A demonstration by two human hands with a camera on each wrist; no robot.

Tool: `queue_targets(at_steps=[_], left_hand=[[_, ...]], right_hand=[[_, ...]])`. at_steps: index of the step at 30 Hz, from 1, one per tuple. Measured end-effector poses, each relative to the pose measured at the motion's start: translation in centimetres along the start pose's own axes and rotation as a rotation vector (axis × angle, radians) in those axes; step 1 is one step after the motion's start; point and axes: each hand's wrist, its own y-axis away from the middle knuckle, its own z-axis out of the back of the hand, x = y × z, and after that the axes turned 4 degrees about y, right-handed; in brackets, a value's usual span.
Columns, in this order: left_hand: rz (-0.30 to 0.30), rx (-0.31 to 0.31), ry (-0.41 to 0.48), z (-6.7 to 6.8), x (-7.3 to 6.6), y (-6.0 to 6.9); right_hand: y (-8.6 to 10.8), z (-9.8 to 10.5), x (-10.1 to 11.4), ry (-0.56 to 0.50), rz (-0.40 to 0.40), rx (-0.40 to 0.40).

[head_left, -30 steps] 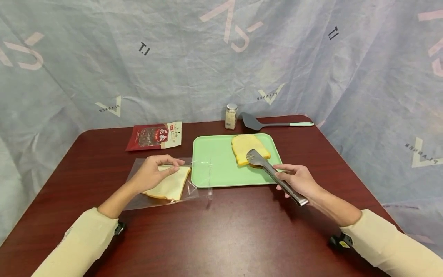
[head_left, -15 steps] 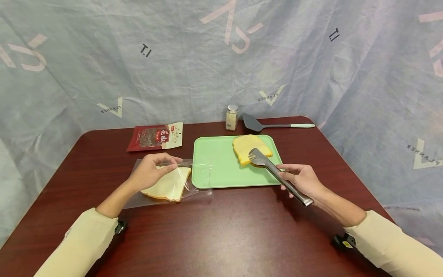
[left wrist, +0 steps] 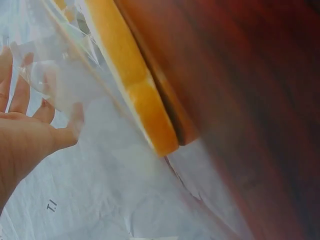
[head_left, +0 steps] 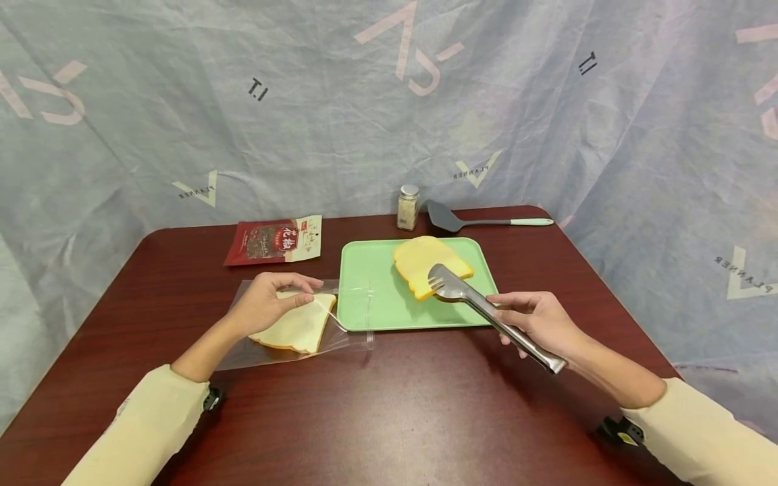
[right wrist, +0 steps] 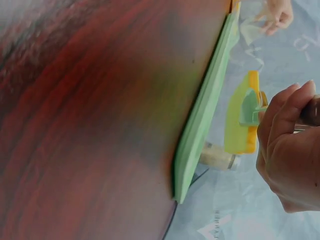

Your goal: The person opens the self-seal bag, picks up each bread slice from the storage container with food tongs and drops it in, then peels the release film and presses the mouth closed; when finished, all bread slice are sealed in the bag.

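In the head view my right hand grips metal tongs, whose tips clasp a yellow-edged bread slice. The right wrist view shows this slice raised clear of the green tray. My left hand pinches the upper film of a clear plastic bag between thumb and fingers, holding it raised. Inside the bag lies another bread slice, partly covered by that hand. The bag's zip end overlaps the left edge of the tray. Through the film, the left wrist view shows my fingers.
Behind the bag lies a red spice packet. A glass seasoning jar stands behind the tray, with a grey spatula to its right. A printed cloth hangs around the table.
The tongs and the bread slice in them have shifted a little left over the tray, and the slice has lifted. My left hand stays nearly still, with the bag film shifting slightly.
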Motion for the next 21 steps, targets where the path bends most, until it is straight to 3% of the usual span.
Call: queue_targets(at_steps=[7,21], left_hand=[[-0.001,0.005,-0.020,-0.1,0.1,0.0],[-0.024,-0.034,-0.011,-0.2,0.2,0.1]], right_hand=[[1.6,0.0,1.0,-0.004,0.009,0.067],[4.1,0.7,1.1,0.017,0.141,0.283]])
